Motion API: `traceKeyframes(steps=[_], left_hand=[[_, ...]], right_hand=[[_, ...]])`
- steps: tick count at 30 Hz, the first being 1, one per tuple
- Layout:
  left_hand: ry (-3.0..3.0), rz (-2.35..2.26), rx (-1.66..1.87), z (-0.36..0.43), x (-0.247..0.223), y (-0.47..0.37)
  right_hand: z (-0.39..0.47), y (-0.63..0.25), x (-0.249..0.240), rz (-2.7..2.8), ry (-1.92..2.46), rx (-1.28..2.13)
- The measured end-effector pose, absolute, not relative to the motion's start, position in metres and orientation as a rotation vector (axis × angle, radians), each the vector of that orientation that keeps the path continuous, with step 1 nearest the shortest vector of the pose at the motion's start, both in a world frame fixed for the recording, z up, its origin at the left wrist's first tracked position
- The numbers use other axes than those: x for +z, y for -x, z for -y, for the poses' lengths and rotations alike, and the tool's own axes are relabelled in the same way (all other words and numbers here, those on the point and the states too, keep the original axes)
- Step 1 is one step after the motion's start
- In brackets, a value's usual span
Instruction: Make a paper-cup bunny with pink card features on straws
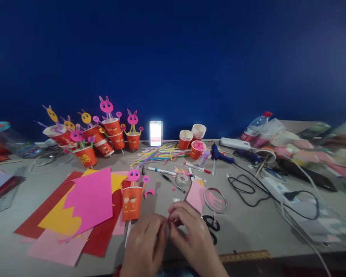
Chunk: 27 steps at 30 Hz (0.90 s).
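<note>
My left hand (148,242) and my right hand (190,236) meet fingertip to fingertip over the front of the table. Both are closed in a pinch, and whatever lies between the fingertips is too small or hidden to name. Just beyond my left hand stands a red paper cup (132,204) with a pink bunny face (133,174) above its rim and white sticks below it. A small pink paper cutout (149,193) lies to the cup's right. Beside my right hand are black-handled scissors (212,223), partly covered, and a pink paper strip (195,195).
Coloured paper sheets (89,204) are spread at left. Several finished cup figures (112,127) stand behind them. Pipe cleaners (158,153), stacked cups (185,138), a tape roll (216,200), a blue glue gun (220,155) and tangled cables (245,188) occupy the back and right.
</note>
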State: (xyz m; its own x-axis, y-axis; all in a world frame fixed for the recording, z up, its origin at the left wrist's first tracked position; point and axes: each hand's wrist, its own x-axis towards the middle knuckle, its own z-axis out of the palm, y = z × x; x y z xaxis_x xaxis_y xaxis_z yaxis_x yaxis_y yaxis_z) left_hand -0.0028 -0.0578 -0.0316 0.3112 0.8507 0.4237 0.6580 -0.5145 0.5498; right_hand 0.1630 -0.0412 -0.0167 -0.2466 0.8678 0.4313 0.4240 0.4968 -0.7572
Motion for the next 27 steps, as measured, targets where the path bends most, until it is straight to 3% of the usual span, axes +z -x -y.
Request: traceKeyframes(steps=[18, 27], left_hand=[[-2.301, -1.371, 1.010, 0.0595, -0.0313, 0.0038], [-2.305, -1.394, 1.028, 0.0582, -0.0260, -0.0005]], right_hand=[[0.0412, -0.1634, -0.0151, 1.880, 1.089, 0.663], [0.0421, -0.1639, -0.0169, 1.943, 1.105, 0.513]])
